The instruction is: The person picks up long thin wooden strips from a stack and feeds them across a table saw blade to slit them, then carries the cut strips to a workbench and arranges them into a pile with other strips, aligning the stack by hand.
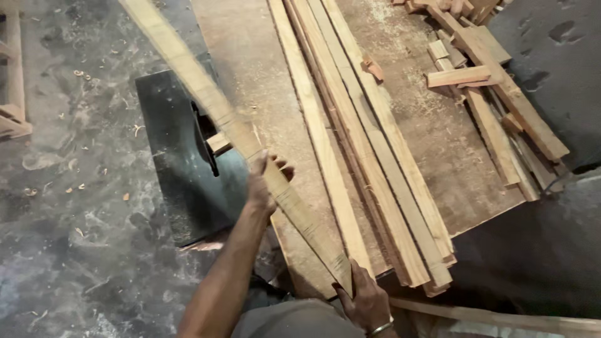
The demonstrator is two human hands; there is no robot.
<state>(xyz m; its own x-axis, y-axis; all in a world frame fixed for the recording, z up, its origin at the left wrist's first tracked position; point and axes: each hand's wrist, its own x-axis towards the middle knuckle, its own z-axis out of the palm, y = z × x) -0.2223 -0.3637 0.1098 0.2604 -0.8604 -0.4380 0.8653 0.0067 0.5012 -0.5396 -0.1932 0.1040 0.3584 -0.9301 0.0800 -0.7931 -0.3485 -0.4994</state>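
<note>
Dusty grey floor (75,206) surrounds a low plywood worktop (438,144) with a dark saw plate (175,163) set at its left edge. Both hands hold one long thin slat (250,147), which runs from the near middle up to the far left, over the saw slot. The left hand (261,184) wraps its fingers round the slat at mid-length; the right hand (363,300) pinches the near end, fingers closed on it. The slat looks light and dry, stiff along its edge but probably whippy flatwise, so two well-spaced grips suit it. More slats (369,156) lie in a bundle to the right, with offcuts (476,69) at the far right.
</note>
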